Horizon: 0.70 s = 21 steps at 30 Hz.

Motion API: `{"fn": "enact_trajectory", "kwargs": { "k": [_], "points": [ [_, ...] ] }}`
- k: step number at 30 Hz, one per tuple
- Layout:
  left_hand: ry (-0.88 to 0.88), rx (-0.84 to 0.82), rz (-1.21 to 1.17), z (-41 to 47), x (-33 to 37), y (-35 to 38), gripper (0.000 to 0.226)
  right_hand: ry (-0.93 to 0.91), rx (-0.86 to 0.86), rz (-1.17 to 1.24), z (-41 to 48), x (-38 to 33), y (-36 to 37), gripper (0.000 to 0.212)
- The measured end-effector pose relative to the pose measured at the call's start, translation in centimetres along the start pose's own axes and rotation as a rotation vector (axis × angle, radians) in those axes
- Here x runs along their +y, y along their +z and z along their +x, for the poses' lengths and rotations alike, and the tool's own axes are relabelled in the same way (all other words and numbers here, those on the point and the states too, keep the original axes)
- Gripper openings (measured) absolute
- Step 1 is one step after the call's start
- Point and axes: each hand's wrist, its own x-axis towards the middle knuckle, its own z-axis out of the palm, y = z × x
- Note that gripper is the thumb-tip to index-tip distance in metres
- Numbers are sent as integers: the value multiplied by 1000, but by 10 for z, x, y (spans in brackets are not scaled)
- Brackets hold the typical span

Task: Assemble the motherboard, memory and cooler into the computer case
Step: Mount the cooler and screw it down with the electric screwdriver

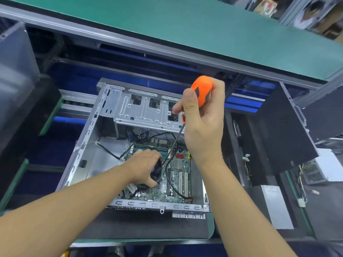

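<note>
The case (89,164) lies open on a dark mat (148,227), with the motherboard (178,169) flat on its floor and memory (148,148) seated along the board's far edge. The cooler (156,173) sits on the board, mostly covered by the left hand (143,166), which grips it palm down, fingers over the top and thumb at the near edge, forearm reaching in from the lower left. The right hand (202,123) is raised above the case, wrist bent, fingers wrapped tight round the orange screwdriver (202,88). Its shaft slants down-left, tip by the cooler's right side. A black cable (172,186) loops across the board. A dark panel (278,136) stands to the right.
</note>
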Motion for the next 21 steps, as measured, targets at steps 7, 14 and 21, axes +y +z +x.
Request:
{"fn": "enact_trajectory", "kwargs": {
  "k": [7, 14, 21],
  "points": [
    [-1, 5, -18, -1, 1, -4, 77, -115, 1, 124, 33, -24, -30, 7],
    [-39, -208, 8, 3, 4, -20, 109, 250, 433, 166, 82, -3, -155, 10],
    [-80, -229, 15, 13, 16, -37, 122, 795, 537, 319, 48, 117, -208, 25]
  ]
}}
